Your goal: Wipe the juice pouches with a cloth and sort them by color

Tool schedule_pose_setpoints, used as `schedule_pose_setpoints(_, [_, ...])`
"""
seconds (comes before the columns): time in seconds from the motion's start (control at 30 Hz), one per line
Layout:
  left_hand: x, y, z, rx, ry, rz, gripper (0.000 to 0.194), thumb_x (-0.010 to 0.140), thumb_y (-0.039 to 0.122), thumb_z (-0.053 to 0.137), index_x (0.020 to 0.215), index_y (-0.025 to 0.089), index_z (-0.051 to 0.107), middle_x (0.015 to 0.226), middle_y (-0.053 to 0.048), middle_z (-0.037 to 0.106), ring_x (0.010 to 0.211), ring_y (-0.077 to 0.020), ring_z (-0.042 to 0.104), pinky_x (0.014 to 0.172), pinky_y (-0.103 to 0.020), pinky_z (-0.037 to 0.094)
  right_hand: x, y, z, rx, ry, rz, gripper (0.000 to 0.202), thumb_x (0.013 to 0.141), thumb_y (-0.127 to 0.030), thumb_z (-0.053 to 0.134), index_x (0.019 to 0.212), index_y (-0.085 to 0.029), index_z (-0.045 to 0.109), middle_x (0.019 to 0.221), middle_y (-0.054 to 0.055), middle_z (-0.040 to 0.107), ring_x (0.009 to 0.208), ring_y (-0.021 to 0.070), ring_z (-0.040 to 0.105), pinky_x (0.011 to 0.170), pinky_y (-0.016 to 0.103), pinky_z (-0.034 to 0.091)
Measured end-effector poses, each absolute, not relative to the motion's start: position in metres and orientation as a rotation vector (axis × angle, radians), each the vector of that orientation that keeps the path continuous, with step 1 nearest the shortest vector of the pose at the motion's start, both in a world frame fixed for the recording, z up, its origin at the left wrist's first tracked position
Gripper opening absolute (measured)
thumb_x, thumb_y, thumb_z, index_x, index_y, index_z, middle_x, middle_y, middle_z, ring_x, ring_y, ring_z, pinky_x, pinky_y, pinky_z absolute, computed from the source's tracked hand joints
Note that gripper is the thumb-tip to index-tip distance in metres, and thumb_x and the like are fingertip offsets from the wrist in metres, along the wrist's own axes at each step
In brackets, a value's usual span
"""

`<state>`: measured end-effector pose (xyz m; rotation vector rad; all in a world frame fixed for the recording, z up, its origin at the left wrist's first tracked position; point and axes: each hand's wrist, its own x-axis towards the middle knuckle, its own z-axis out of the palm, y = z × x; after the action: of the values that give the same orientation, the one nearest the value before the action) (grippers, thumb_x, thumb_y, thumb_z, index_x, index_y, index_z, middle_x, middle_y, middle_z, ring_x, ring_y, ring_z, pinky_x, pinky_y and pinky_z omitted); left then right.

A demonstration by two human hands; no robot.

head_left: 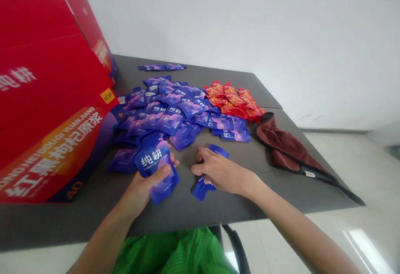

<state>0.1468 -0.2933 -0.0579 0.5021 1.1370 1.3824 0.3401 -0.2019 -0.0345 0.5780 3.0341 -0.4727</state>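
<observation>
My left hand (142, 186) is closed around a few stacked blue pouches (154, 153) with white lettering, the thumb lying across their front. On the table in front of me, my right hand (220, 172) pinches another blue pouch (201, 189) with curled fingers. That pouch lies flat, and its middle is hidden under the hand. Just beyond both hands spreads a loose heap of blue pouches (170, 118). Against its right side rests a smaller pile of red-orange pouches (233, 99).
A large red box (40, 82) stands at the left, with another red box (96, 36) behind it. A brown cloth with black edging (287, 147) lies on the right of the grey table (175, 220). A few blue pouches (162, 67) lie near the back wall.
</observation>
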Motion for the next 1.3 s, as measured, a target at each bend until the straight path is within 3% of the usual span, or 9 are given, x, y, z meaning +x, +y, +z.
schedule_pose_setpoints(0.13, [0.146, -0.295, -0.058, 0.511, 1.094, 1.386, 0.063, 0.061, 0.030, 0.081, 0.118, 0.025, 0.055, 0.092, -0.001, 0.064, 0.090, -0.0184, 0.064, 0.076, -0.025, 0.052, 0.341, -0.189, -0.039, 0.806, 3.046, -0.775, 0.017, 0.078, -0.002, 0.047, 0.073, -0.018, 0.048, 0.069, -0.003, 0.054, 0.066, 0.0095, 0.051, 0.063, 0.022, 0.034])
schedule_pose_setpoints(0.27, [0.144, -0.295, -0.062, 0.507, 1.066, 1.432, 0.066, 0.056, 0.037, 0.083, 0.115, 0.026, 0.057, 0.093, -0.002, 0.064, 0.087, -0.0198, 0.064, 0.073, -0.027, 0.054, 0.339, -0.194, -0.021, 1.158, 3.079, -1.403, 0.022, 0.075, -0.006, 0.054, 0.092, -0.020, 0.051, 0.065, -0.007, 0.056, 0.059, 0.0068, 0.052, 0.059, 0.019, 0.037])
schedule_pose_setpoints(0.43, [0.149, -0.292, -0.069, 0.433, 0.963, 1.381, 0.074, 0.043, 0.065, 0.077, 0.103, 0.024, 0.064, 0.097, -0.008, 0.067, 0.099, -0.0282, 0.061, 0.077, -0.033, 0.055, 0.312, -0.219, 0.005, 1.480, 2.621, -2.544, 0.027, 0.067, -0.030, 0.071, 0.081, -0.020, 0.051, 0.061, -0.006, 0.060, 0.050, 0.0082, 0.055, 0.048, 0.019, 0.042])
schedule_pose_setpoints(0.6, [0.158, -0.293, -0.066, 0.325, 0.861, 1.483, 0.095, 0.036, 0.086, 0.059, 0.104, 0.019, 0.064, 0.094, -0.012, 0.068, 0.110, -0.0331, 0.056, 0.083, -0.037, 0.054, 0.272, -0.225, -0.018, 1.770, 2.300, -2.875, 0.031, 0.059, -0.033, 0.077, 0.074, -0.021, 0.052, 0.054, -0.007, 0.059, 0.044, 0.0076, 0.051, 0.043, 0.018, 0.039])
schedule_pose_setpoints(0.7, [0.158, -0.299, -0.066, 0.261, 0.997, 1.401, 0.079, 0.041, 0.058, 0.082, 0.108, 0.021, 0.063, 0.094, -0.009, 0.070, 0.102, -0.0311, 0.061, 0.081, -0.036, 0.055, 0.256, -0.231, -0.042, 2.009, 2.418, -2.640, 0.026, 0.067, -0.037, 0.072, 0.073, -0.022, 0.053, 0.056, -0.007, 0.060, 0.048, 0.0096, 0.056, 0.044, 0.019, 0.041])
schedule_pose_setpoints(0.8, [0.160, -0.304, -0.065, 0.220, 1.166, 1.384, 0.064, 0.046, 0.024, 0.086, 0.105, 0.022, 0.064, 0.095, -0.004, 0.071, 0.089, -0.0251, 0.067, 0.074, -0.029, 0.056, 0.248, -0.241, -0.060, 1.883, 2.976, -1.982, 0.014, 0.082, -0.037, 0.060, 0.085, -0.024, 0.058, 0.069, -0.005, 0.065, 0.063, 0.0104, 0.063, 0.060, 0.019, 0.049])
schedule_pose_setpoints(1.0, [0.164, -0.305, -0.049, 0.189, 1.241, 1.465, 0.049, 0.054, 0.016, 0.079, 0.101, 0.020, 0.064, 0.083, -0.001, 0.072, 0.071, -0.0193, 0.069, 0.063, -0.024, 0.057, 0.288, -0.220, -0.037, 1.355, 3.653, -0.200, 0.024, 0.089, -0.042, 0.052, 0.105, -0.027, 0.062, 0.090, 0.002, 0.067, 0.094, 0.0181, 0.057, 0.099, 0.035, 0.037])
schedule_pose_setpoints(1.1, [0.157, -0.307, -0.042, 0.209, 1.254, 1.384, 0.042, 0.055, 0.016, 0.077, 0.095, 0.018, 0.065, 0.080, -0.003, 0.072, 0.067, -0.0231, 0.069, 0.059, -0.032, 0.059, 0.346, -0.189, -0.022, 1.434, 3.591, 0.042, 0.025, 0.093, -0.022, 0.042, 0.110, -0.022, 0.060, 0.100, 0.005, 0.065, 0.092, 0.0175, 0.055, 0.089, 0.032, 0.043])
schedule_pose_setpoints(1.3, [0.154, -0.305, -0.047, 0.174, 1.279, 1.230, 0.032, 0.061, 0.009, 0.069, 0.092, 0.013, 0.065, 0.082, -0.008, 0.072, 0.077, -0.0247, 0.070, 0.064, -0.033, 0.058, 0.411, -0.146, -0.031, 1.489, 3.110, 0.143, 0.024, 0.088, -0.027, 0.054, 0.108, -0.019, 0.063, 0.117, 0.009, 0.061, 0.107, 0.0233, 0.053, 0.089, 0.034, 0.045])
